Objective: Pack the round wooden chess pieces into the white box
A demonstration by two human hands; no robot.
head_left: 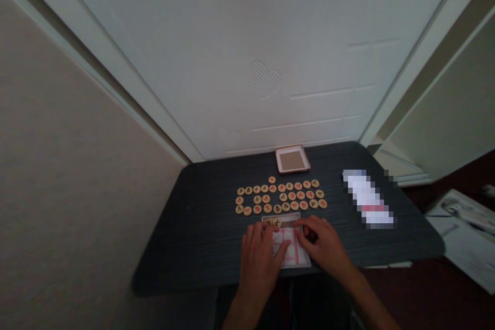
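- In the head view, the white box sits at the near edge of the dark table, between your two hands.
- Inside it lies a white sheet with pink-red lines, covering the near part of the box; the brown bottom shows along the far part.
- Two round pieces lie side by side at the box's far left corner, just beyond your left fingertips.
- Your left hand lies over the left side of the box, fingers close together and pointing forward, thumb spread away from them over the sheet.
- Your right hand is at the box's right side, fingers bent, with thumb and forefinger reaching in over the right wall near the sheet's far corner; you cannot tell from here whether they pinch anything.
- Beyond the box, in front of both your hands, round wooden discs with red or black characters lie in three rows, the middle one gapped, with a single disc above.
- Behind those, well apart from your hands, a shallow open tray rests near the white door.
- To your right on the table lies a pixelated pale object.
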